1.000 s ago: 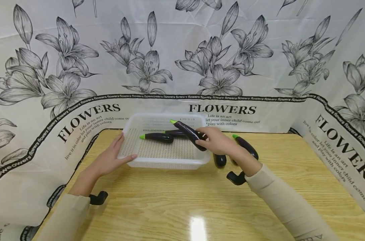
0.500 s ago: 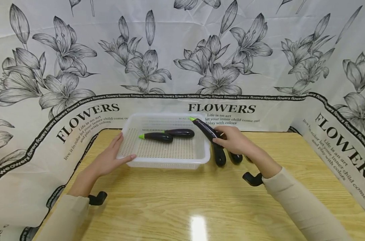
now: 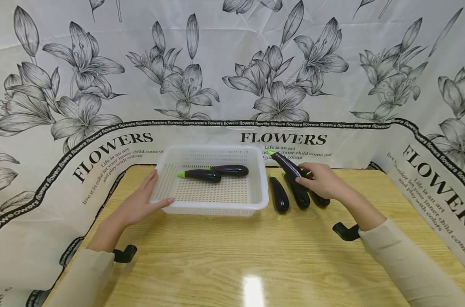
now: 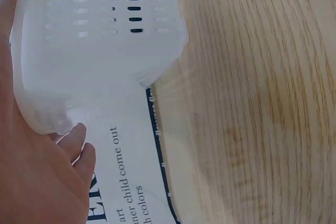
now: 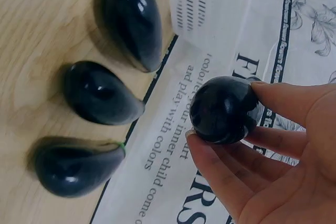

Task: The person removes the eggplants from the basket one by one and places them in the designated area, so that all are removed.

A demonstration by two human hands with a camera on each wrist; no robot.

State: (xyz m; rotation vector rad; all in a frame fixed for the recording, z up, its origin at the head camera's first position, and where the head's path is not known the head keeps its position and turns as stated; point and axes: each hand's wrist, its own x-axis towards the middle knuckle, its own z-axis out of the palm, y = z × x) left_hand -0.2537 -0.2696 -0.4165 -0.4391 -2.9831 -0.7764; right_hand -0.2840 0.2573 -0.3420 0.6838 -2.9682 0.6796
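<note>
Here, in the head view, we see the right hand [image 3: 323, 181] gripping an eggplant [image 3: 287, 165], raised near three others [image 3: 280, 196] on the table [image 3: 201, 256], beside the basket [image 3: 213, 207] holding two more [image 3: 201, 175]. From the left wrist, we see the left hand [image 4: 44, 174] spread against the basket's corner; from the right, the three others lie apart.
</note>
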